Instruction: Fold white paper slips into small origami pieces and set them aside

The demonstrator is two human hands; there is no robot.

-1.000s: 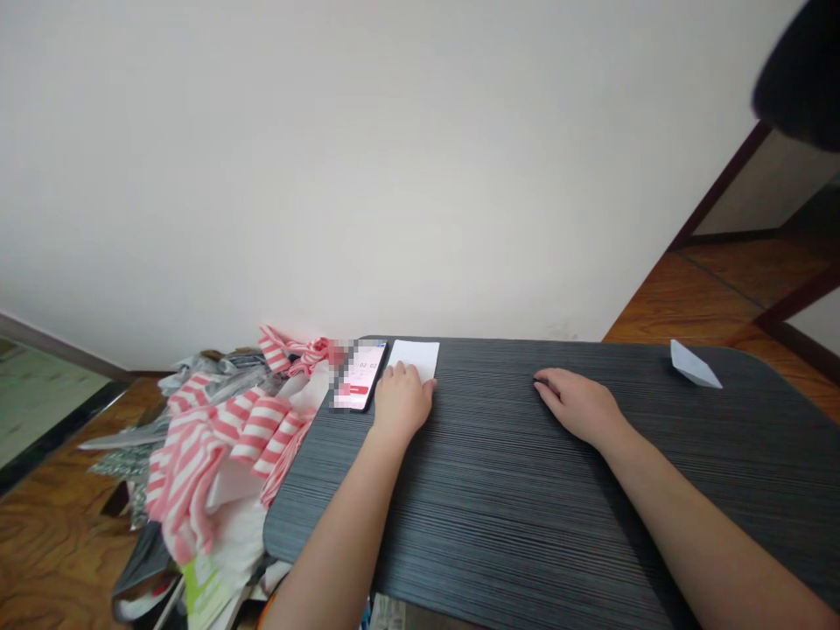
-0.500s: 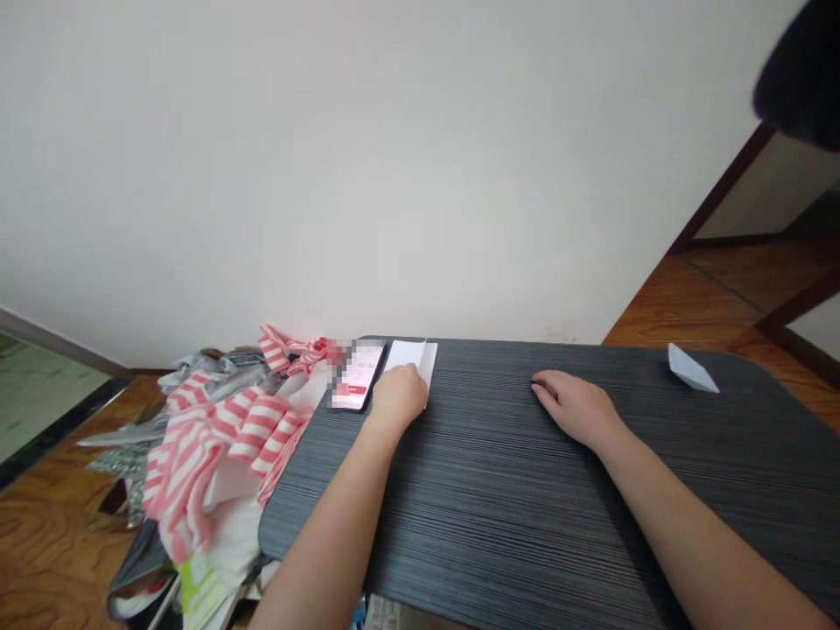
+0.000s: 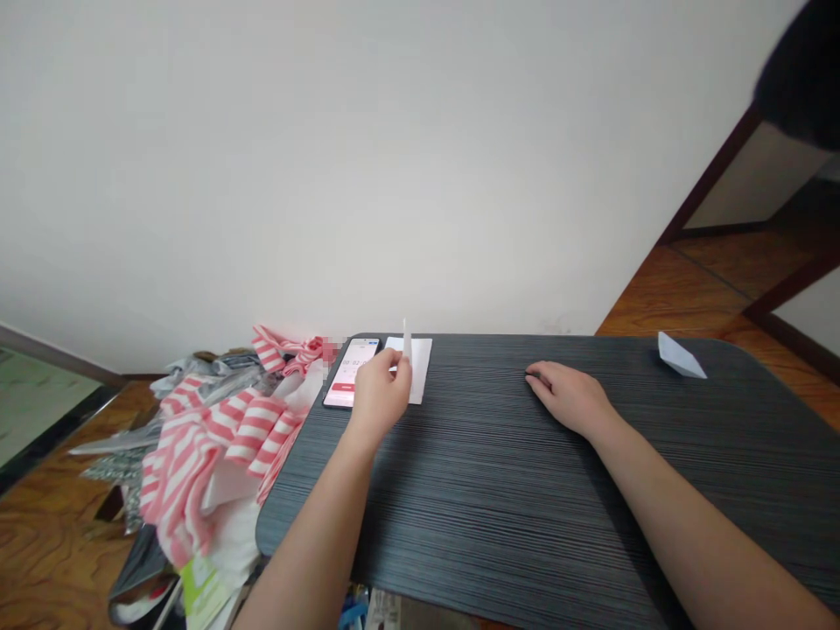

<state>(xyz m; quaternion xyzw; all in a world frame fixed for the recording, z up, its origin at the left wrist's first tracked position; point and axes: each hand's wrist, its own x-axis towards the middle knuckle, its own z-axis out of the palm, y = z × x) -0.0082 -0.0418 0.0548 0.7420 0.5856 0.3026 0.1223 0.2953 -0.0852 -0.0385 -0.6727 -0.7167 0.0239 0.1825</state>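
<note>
Two hands apart on the tabletop. Left hand pinches a thin upright paper edge above a white sheet lying by the far edge. Keep the pinch close to the sheet and lift straight up, so the paper doesn't skid into the phone just left of it. Right hand rests empty, fingers loosely curled. Folded paper piece sits near the far right corner; striped cloth is heaped past the left edge. Fingers hide where the upright edge meets the sheet: flap or separate strip, can't tell. Dark blur cuts off top right, unidentified.
</note>
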